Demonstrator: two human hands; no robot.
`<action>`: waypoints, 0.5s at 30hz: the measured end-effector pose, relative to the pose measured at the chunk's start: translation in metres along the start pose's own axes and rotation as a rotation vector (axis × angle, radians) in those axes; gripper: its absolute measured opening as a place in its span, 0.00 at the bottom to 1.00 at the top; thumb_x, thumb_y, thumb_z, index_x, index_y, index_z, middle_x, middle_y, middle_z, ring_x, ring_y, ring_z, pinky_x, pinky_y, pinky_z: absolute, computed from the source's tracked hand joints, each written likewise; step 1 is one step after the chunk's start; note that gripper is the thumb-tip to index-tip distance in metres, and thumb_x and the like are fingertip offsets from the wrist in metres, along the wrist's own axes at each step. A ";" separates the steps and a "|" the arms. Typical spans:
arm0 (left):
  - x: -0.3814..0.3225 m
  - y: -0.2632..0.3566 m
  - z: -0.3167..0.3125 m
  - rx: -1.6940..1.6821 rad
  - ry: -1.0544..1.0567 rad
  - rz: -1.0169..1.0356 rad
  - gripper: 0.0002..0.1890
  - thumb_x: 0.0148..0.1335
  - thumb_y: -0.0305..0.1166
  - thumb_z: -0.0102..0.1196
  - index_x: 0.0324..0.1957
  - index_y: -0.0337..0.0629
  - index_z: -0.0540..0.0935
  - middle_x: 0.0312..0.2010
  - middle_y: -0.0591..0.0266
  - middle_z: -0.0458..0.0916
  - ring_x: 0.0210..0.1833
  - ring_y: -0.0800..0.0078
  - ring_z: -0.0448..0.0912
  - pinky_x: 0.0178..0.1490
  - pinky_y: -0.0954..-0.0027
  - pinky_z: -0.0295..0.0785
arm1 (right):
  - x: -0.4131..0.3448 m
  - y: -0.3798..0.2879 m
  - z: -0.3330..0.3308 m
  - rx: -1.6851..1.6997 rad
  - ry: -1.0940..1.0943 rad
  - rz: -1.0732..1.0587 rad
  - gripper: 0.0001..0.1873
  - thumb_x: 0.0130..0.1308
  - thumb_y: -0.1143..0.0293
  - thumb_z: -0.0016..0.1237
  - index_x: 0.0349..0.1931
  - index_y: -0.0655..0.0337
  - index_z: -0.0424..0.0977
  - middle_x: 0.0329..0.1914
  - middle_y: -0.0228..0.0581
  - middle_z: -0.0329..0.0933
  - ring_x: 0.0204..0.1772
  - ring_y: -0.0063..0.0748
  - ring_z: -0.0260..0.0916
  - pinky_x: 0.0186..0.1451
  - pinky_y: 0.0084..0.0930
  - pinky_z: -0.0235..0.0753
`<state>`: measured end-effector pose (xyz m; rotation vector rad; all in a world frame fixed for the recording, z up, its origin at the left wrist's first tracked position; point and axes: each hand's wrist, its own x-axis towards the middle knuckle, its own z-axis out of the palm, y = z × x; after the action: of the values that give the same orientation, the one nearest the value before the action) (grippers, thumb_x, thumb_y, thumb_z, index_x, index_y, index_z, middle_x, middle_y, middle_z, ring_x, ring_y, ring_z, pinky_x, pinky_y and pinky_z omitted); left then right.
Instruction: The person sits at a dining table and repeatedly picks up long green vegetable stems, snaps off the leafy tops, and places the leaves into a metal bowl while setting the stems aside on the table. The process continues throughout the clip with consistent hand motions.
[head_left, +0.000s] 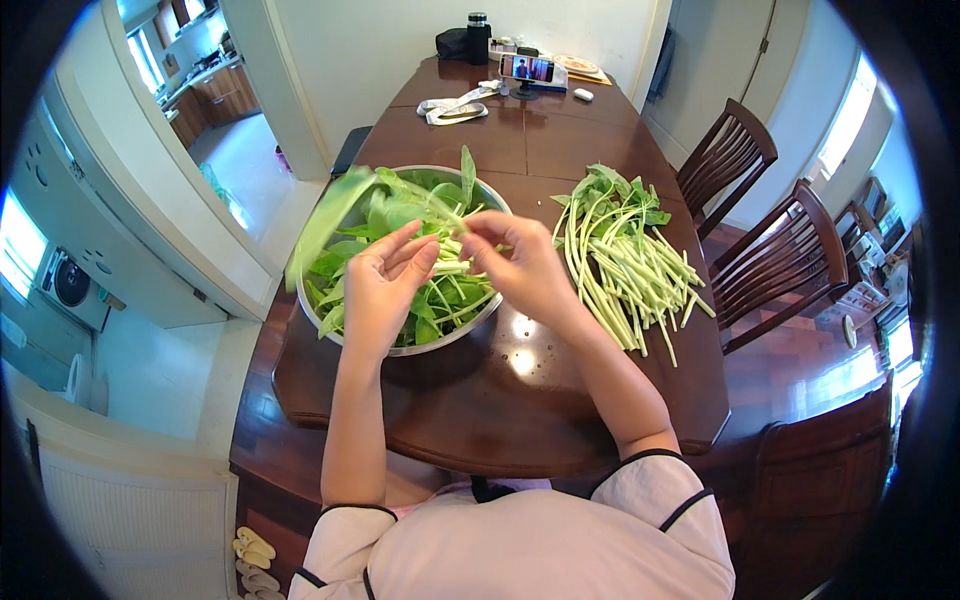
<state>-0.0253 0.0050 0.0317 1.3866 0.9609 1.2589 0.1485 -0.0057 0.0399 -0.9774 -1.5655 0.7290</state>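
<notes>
My right hand (517, 251) pinches a leafy green's pale stem between thumb and fingers, above a round stainless steel bowl (435, 346). The stem's long leaf (330, 217) trails left past the bowl's rim, blurred by motion. Close by is my left hand (390, 281), its thumb and fingers nearly together; whether it grips anything is unclear. Loose leafy greens (427, 311) fill the bowl, with some cut stem pieces among them. To the right, a pile of long-stemmed greens (637, 285) lies directly on the table, leaves pointing away from me.
The dark wooden table (480, 427) has water drops near me. At its far end are a phone (527, 69) on a stand, a white strap (454, 111), a black flask (477, 39) and a white earphone case (583, 94). Wooden chairs (780, 240) line the right side.
</notes>
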 end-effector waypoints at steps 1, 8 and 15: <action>0.001 -0.001 -0.001 -0.143 -0.036 -0.012 0.25 0.63 0.35 0.60 0.56 0.28 0.72 0.45 0.52 0.82 0.48 0.71 0.81 0.49 0.72 0.79 | -0.003 -0.001 0.004 -0.048 -0.030 -0.027 0.07 0.64 0.76 0.49 0.37 0.72 0.75 0.28 0.46 0.78 0.31 0.30 0.76 0.34 0.26 0.73; -0.004 -0.009 -0.003 -0.343 0.100 -0.044 0.14 0.63 0.28 0.58 0.47 0.28 0.77 0.42 0.50 0.83 0.42 0.71 0.82 0.47 0.74 0.79 | -0.014 0.006 0.023 -0.432 0.003 -0.341 0.06 0.59 0.77 0.53 0.37 0.68 0.78 0.25 0.47 0.73 0.28 0.49 0.71 0.31 0.36 0.70; -0.008 -0.021 -0.001 -0.368 0.173 0.003 0.09 0.62 0.29 0.60 0.42 0.34 0.80 0.38 0.53 0.84 0.39 0.72 0.83 0.45 0.74 0.80 | -0.011 0.016 0.026 -0.546 0.058 -0.453 0.03 0.58 0.79 0.52 0.32 0.68 0.76 0.23 0.46 0.72 0.28 0.48 0.72 0.31 0.38 0.71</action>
<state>-0.0261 0.0010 0.0098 1.0054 0.7921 1.4910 0.1276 -0.0069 0.0153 -0.9600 -1.8883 -0.0518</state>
